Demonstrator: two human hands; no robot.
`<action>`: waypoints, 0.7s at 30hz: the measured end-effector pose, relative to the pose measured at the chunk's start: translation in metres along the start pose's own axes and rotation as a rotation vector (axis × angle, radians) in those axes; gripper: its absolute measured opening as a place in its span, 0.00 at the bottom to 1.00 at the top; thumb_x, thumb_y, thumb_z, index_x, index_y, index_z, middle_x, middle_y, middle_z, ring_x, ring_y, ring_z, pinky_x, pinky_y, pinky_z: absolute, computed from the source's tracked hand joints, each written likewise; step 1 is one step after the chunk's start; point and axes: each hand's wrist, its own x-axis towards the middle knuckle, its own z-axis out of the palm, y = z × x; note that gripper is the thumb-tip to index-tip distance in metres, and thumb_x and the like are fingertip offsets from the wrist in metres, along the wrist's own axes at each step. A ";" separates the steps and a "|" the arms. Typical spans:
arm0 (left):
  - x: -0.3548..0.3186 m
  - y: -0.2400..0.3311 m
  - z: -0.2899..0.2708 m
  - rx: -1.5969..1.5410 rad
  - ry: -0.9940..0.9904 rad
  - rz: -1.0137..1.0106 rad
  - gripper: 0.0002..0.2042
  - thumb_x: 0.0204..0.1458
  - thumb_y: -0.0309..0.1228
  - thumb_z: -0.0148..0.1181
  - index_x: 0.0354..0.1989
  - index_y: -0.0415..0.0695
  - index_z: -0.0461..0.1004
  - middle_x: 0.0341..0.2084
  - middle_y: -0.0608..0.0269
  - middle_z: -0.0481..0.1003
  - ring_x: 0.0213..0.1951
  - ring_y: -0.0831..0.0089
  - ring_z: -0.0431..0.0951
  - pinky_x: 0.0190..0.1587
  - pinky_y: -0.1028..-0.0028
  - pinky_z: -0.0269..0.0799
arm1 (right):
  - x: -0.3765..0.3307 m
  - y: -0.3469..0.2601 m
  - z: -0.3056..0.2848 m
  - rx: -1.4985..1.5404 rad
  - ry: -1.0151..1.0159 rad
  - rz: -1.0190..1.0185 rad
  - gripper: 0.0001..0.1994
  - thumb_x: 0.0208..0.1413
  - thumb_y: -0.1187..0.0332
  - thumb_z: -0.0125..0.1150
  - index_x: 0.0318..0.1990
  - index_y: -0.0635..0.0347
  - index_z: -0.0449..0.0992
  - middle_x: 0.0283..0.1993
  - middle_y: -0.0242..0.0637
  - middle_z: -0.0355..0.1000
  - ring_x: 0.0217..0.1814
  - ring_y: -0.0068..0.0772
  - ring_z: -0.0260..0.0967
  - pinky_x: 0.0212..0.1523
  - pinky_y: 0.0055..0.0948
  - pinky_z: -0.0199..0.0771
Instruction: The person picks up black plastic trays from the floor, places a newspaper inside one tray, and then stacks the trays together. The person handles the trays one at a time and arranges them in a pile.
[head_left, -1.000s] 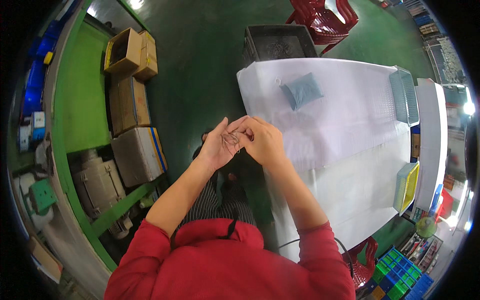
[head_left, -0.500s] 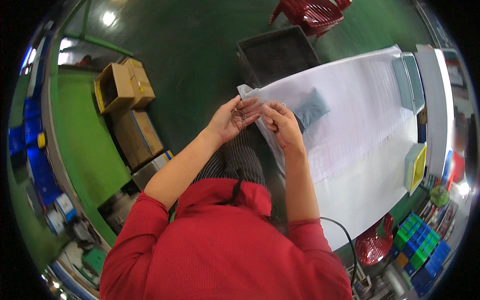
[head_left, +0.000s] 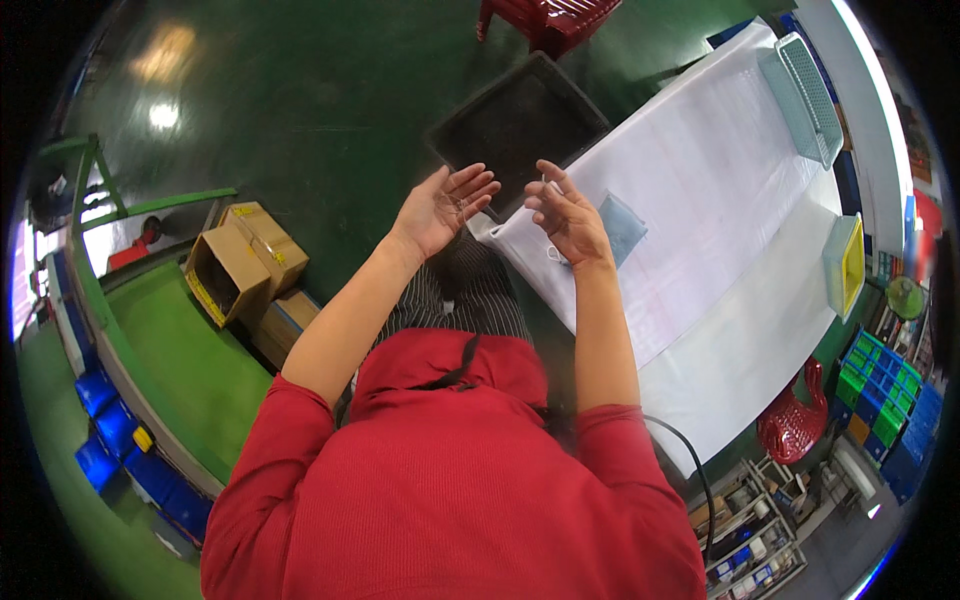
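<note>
Palm up, my left hand [head_left: 445,212] is held in front of me with its fingers spread. A faint thin line shows across its palm, too fine to name. To its right is my right hand [head_left: 572,222], raised by the table's corner with its fingers curled. Between its thumb and forefinger is a small thin piece, too small to make out. By the heel of this hand shows a small pale loop [head_left: 554,254]; whether it hangs from the hand or lies on the cloth I cannot tell. A flat blue-grey pouch [head_left: 623,230] lies on the white-covered table [head_left: 700,170], beyond my right hand.
A black bin [head_left: 520,110] stands on the floor ahead, against the table corner. Teal [head_left: 805,100] and yellow-rimmed baskets [head_left: 848,268] sit along the table's far right edge. Cardboard boxes [head_left: 245,260] are at left, a red chair [head_left: 555,20] ahead. A black cable [head_left: 700,470] hangs beside my right arm.
My hands have moved apart; they were close together over a thin ring in the left palm. My right hand has turned, and the view has shifted.
</note>
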 end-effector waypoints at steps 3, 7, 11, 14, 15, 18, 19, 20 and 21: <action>0.016 0.019 -0.011 -0.022 0.019 -0.026 0.21 0.61 0.37 0.32 0.50 0.32 0.63 0.46 0.49 0.69 0.52 0.59 0.68 0.49 0.68 0.72 | 0.005 -0.001 0.000 0.086 0.049 -0.077 0.10 0.55 0.71 0.46 0.43 0.63 0.69 0.39 0.42 0.70 0.37 0.33 0.69 0.33 0.24 0.69; 0.042 0.050 -0.041 0.031 0.083 -0.084 0.20 0.61 0.37 0.33 0.50 0.32 0.64 0.44 0.50 0.69 0.51 0.59 0.68 0.49 0.68 0.72 | 0.026 0.008 -0.003 0.127 0.081 -0.105 0.14 0.56 0.58 0.47 0.29 0.59 0.69 0.29 0.37 0.67 0.29 0.28 0.65 0.25 0.20 0.59; 0.062 0.085 -0.044 0.065 0.079 -0.162 0.21 0.61 0.38 0.33 0.50 0.33 0.64 0.45 0.51 0.69 0.52 0.59 0.68 0.49 0.68 0.72 | 0.055 0.051 -0.003 0.077 0.271 -0.005 0.20 0.57 0.51 0.47 0.20 0.54 0.61 0.18 0.27 0.53 0.18 0.21 0.51 0.17 0.18 0.49; 0.073 0.121 -0.039 0.102 0.055 -0.219 0.22 0.61 0.39 0.31 0.50 0.32 0.63 0.46 0.50 0.68 0.52 0.59 0.67 0.50 0.67 0.71 | 0.084 0.101 -0.002 0.054 0.434 0.387 0.25 0.50 0.40 0.50 0.21 0.54 0.65 0.14 0.21 0.49 0.12 0.15 0.44 0.13 0.16 0.41; 0.078 0.134 -0.039 0.116 0.049 -0.232 0.22 0.61 0.39 0.31 0.51 0.32 0.63 0.47 0.50 0.68 0.53 0.58 0.67 0.51 0.67 0.71 | 0.097 0.122 -0.004 0.094 0.477 0.459 0.27 0.47 0.37 0.50 0.25 0.56 0.67 0.14 0.20 0.48 0.12 0.14 0.43 0.13 0.15 0.40; 0.096 0.167 -0.042 0.110 -0.007 -0.286 0.23 0.61 0.40 0.29 0.52 0.32 0.62 0.48 0.49 0.67 0.53 0.57 0.66 0.52 0.66 0.70 | 0.126 0.175 -0.022 0.399 0.619 0.498 0.42 0.35 0.30 0.54 0.43 0.65 0.66 0.15 0.19 0.43 0.13 0.12 0.38 0.13 0.12 0.37; 0.104 0.179 -0.044 0.136 -0.018 -0.307 0.24 0.61 0.40 0.30 0.53 0.32 0.61 0.48 0.49 0.66 0.54 0.57 0.65 0.52 0.66 0.70 | 0.138 0.192 -0.031 0.516 0.691 0.433 0.43 0.33 0.29 0.54 0.41 0.65 0.65 0.15 0.19 0.43 0.13 0.12 0.38 0.13 0.13 0.37; 0.109 0.190 -0.042 0.176 -0.021 -0.315 0.24 0.61 0.40 0.30 0.53 0.32 0.60 0.49 0.49 0.66 0.54 0.57 0.65 0.52 0.66 0.70 | 0.148 0.202 -0.037 0.633 0.766 0.360 0.43 0.31 0.29 0.55 0.40 0.64 0.64 0.15 0.20 0.44 0.13 0.13 0.39 0.13 0.14 0.36; 0.115 0.198 -0.039 0.211 -0.027 -0.324 0.24 0.61 0.40 0.30 0.53 0.32 0.60 0.49 0.48 0.65 0.54 0.57 0.65 0.51 0.67 0.71 | 0.156 0.206 -0.039 0.736 0.865 0.284 0.41 0.30 0.29 0.57 0.35 0.64 0.65 0.15 0.20 0.44 0.12 0.14 0.39 0.13 0.15 0.37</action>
